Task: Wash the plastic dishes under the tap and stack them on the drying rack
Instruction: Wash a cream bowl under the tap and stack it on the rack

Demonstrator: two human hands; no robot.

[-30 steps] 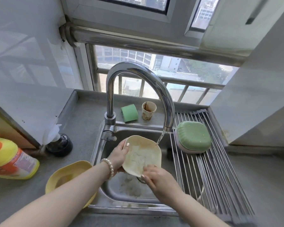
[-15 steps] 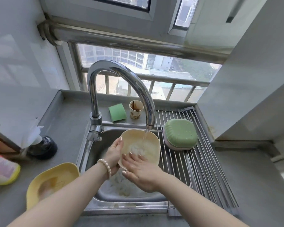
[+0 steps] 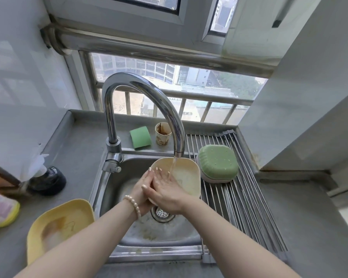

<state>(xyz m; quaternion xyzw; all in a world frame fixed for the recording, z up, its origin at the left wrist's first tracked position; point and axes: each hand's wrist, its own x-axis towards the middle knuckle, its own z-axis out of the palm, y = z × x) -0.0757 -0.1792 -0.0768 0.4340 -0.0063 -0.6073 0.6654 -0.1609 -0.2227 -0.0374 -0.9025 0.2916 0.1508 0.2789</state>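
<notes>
Both forearms reached from the near edge over the sink [image 3: 109, 189]. The left hand [image 3: 142, 190] held the cream dish [image 3: 187, 175] in a curled grip at its left rim. The right hand [image 3: 165, 189] pressed flat, straight fingers inside it. Water from the tap [image 3: 149, 93] fell on the dish. Farther right, a green dish [image 3: 218, 162] lay upside down on the drying rack [image 3: 245, 197].

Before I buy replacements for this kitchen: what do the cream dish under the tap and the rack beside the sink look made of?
Cream dish: seemingly matte plastic, thin rounded rim, opaque colour, no glaze shine. Drying rack: probably stainless steel, thin parallel silvery rods with bright highlights.
</notes>
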